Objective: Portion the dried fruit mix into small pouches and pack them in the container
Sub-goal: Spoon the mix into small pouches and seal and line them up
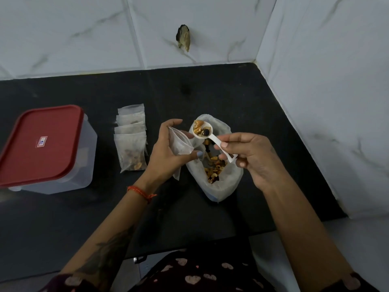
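Your right hand (pixel 250 157) pinches the loaded scoop (pixel 203 131) by its handle; your left hand (pixel 168 148) grips the limp, apparently open pouch (pixel 180 144) below its mouth.

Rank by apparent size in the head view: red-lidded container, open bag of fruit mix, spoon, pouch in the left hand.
1. Red-lidded container, clearly largest.
2. Open bag of fruit mix.
3. and 4. Spoon and pouch: unsure. The left hand hides part of the pouch, and the right hand covers part of the spoon's handle.
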A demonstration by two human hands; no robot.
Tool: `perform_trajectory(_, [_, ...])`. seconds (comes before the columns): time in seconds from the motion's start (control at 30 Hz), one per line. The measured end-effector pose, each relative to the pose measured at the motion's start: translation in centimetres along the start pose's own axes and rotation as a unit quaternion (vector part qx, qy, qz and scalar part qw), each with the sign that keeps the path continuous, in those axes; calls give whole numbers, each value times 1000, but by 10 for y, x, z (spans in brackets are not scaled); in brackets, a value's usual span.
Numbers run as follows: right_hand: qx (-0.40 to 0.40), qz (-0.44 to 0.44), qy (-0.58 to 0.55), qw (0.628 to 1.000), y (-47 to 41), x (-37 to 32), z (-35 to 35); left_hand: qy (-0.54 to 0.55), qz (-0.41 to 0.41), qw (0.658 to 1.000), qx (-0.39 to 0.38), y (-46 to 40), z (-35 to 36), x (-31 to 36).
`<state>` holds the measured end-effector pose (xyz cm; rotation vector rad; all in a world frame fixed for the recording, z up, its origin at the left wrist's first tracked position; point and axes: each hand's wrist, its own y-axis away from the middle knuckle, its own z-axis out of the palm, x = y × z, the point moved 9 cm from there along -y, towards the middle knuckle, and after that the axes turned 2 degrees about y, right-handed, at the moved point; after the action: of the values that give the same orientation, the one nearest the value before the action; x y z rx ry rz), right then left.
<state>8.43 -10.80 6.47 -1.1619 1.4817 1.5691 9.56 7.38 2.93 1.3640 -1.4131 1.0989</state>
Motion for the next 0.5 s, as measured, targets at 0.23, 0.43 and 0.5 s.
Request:
perform_trajectory(0.23, [-17,-43,65,997,10,-15,16,35,31,999,-18,2,2,13])
perform_trajectory(0.43, [9,-139,174,975,18,-33,23,59,48,996,-35,4,3,18])
perform_trajectory(0.5, [36,-202,279,938,22,-39,28,61,47,996,-43,4,5,18])
